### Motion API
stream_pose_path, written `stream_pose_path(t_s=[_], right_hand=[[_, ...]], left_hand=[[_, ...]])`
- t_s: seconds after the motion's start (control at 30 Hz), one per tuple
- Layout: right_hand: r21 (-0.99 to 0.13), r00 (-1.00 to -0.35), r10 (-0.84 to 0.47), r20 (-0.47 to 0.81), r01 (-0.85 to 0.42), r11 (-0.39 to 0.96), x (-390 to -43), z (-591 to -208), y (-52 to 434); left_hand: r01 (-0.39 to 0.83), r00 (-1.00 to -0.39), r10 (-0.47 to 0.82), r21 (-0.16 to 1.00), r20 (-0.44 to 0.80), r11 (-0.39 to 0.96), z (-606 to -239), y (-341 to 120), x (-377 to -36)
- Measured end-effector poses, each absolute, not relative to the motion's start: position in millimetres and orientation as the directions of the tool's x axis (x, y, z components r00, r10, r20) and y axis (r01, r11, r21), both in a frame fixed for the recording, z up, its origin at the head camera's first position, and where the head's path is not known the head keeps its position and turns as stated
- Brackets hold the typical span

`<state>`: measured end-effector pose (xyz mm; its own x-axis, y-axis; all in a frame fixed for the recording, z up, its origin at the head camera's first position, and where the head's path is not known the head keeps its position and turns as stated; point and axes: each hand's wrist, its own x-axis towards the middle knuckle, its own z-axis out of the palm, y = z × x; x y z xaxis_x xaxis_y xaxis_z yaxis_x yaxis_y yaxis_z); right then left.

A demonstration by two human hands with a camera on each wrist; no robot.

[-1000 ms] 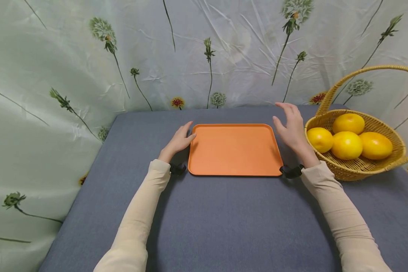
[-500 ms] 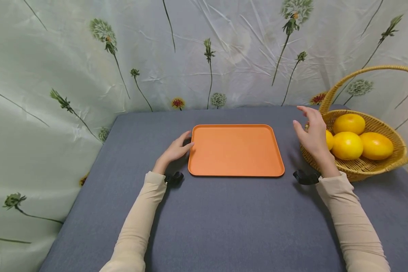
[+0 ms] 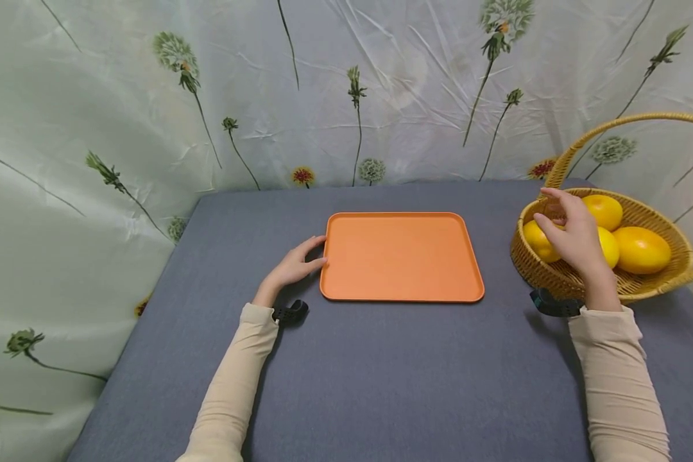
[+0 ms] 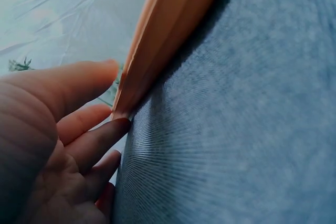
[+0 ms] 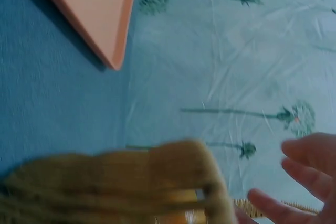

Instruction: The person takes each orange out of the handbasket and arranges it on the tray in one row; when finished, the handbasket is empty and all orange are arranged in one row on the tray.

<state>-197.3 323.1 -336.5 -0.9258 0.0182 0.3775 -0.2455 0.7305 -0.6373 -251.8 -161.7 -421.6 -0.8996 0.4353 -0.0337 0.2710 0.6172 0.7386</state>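
An orange rectangular tray (image 3: 401,256) lies flat on the table. At its left edge rests my left hand (image 3: 291,266), thumb and fingers spread and fairly straight; the left wrist view puts the fingertips right at the side wall (image 4: 163,30) of the tray. My right hand (image 3: 582,239) hovers over a wicker basket (image 3: 528,260) with thumb and fingers apart. Inside the basket sit several yellow-orange fruits (image 3: 643,250), one of them (image 3: 538,242) just beneath the thumb and partly covered. In the right wrist view the right fingers (image 5: 310,166) appear beyond the blurred basket rim (image 5: 115,177).
The basket's tall arched handle (image 3: 629,118) rises behind the right hand. A blue-grey cloth (image 3: 404,372) covers the table. Behind it hangs a pale curtain (image 3: 300,128) printed with dandelions. Each wrist carries a black camera band (image 3: 291,312).
My right hand has moved right, from beside the tray's right edge to above the basket fruits. My left hand has slid slightly toward me along the tray's left edge.
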Motion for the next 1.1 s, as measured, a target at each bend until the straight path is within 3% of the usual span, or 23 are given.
stream_pose_path(t_s=[0.2,0.73,1.1], right_hand=[[-0.622,-0.958,-0.069,0.277,-0.234,0.747,-198,-335,344],[-0.422,-0.956,-0.286,0.067,-0.287,0.86,-201,-347,363],[-0.333,-0.968,-0.246,0.047,-0.248,0.91,-203,-354,352]], left_hand=[[0.29,-0.896,0.443,0.732,-0.017,0.616,-425,-164,-252],[0.312,-0.898,0.44,0.736,0.021,0.601,-426,-162,-249],[0.31,-0.899,0.438,0.727,0.015,0.613,-427,-161,-250]])
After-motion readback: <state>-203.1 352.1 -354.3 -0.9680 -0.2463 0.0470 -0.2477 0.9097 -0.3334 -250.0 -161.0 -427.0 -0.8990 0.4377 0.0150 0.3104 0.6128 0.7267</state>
